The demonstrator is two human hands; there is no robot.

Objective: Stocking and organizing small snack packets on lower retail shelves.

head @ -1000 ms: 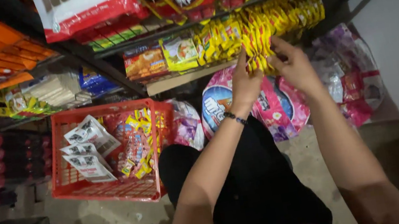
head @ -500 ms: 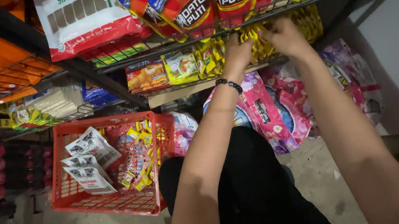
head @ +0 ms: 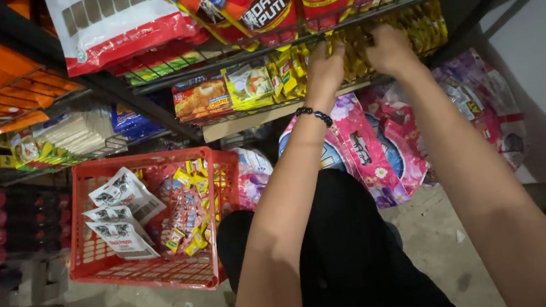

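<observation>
Fingers of both hands are curled in among the yellow sachets (head: 407,30) hanging in a row under the wire shelf (head: 311,27). The left hand (head: 324,71), with a dark bead bracelet (head: 314,115) at its wrist, bends its fingers round a few strips; the right hand (head: 388,49) seems to pinch others just beside it, though its fingertips are buried and I cannot tell how tightly. Down to the left a red basket (head: 160,270) of small packets sits on the floor

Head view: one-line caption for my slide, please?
Both hands, left hand and right hand, reach into yellow sachets above a red basket.
</observation>
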